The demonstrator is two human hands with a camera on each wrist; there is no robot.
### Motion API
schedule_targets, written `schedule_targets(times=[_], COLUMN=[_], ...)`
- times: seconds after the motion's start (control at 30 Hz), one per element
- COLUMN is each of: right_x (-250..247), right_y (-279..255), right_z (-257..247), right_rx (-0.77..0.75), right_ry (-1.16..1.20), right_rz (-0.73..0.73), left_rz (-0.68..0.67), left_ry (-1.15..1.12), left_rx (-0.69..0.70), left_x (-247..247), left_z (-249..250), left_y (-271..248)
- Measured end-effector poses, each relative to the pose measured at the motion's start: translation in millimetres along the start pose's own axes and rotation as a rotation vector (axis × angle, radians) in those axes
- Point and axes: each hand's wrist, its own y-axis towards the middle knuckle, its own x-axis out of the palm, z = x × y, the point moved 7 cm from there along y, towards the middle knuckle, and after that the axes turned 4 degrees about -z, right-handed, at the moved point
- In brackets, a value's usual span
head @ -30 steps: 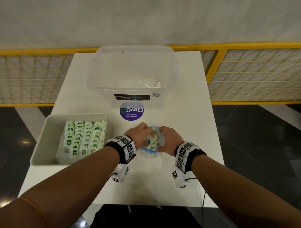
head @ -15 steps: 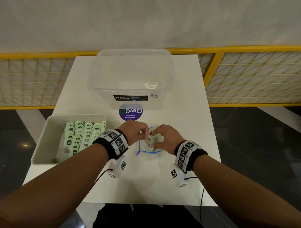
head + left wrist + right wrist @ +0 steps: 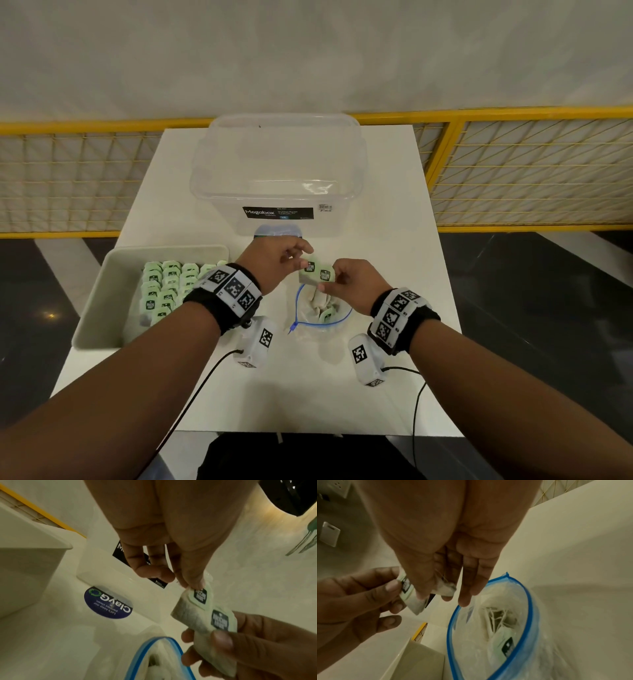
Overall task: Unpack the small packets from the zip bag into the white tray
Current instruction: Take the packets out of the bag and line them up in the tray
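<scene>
Two small packets (image 3: pixel 317 273) with green tags hang side by side just above the open zip bag (image 3: pixel 342 318). My left hand (image 3: pixel 304 261) pinches the upper packet (image 3: pixel 199 596) by its corner. Thumb and fingers of my right hand (image 3: pixel 328 285) grip the lower packet (image 3: pixel 219 620). The blue-rimmed zip bag (image 3: pixel 530 615) lies on the table below, with more packets (image 3: pixel 503 642) inside. The white tray (image 3: pixel 102 294) stands at the left, holding several rows of packets (image 3: pixel 168 284).
A clear plastic storage box (image 3: pixel 277 171) stands behind the hands, with a round blue sticker (image 3: pixel 108 603) on the table before it. Yellow mesh fencing (image 3: pixel 513 171) runs behind the white table (image 3: pixel 394 240). Cables trail from both wrist cameras.
Both hands came up out of the zip bag, bringing two packets with them. They now hold the packets above the bag's mouth, and the bag lies open on the table.
</scene>
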Motion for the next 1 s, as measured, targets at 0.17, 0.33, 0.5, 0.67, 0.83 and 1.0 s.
schedule_targets(times=[0.17,0.33,0.5,0.67,0.83,1.0], right_x=[-2,5,32,63,99,133], right_y=[2,7,16,28,38,44], right_z=[-12,-54,-101,-124,-142,-144], right_rx=[0.011,-0.076,-0.248,-0.228,-0.148,-0.058], right_ry=[0.197,0.162,0.025,0.044,-0.015,-0.047], right_rz=[0.051,0.054,0.044,0.041,-0.021,-0.013], left_rz=[0.117,0.09,0.086,0.066,-0.004,-0.061], left_ry=[0.089,0.125,0.123,0.15,0.244,0.407], left_rx=[0.051,0.041,0.114,0.091,0.005,-0.098], left_x=[-29,-46,-68,-101,-140,-189], left_z=[0,-2,2,-12,-46,-106], left_y=[-9,-24,-39,-54,-69,-84])
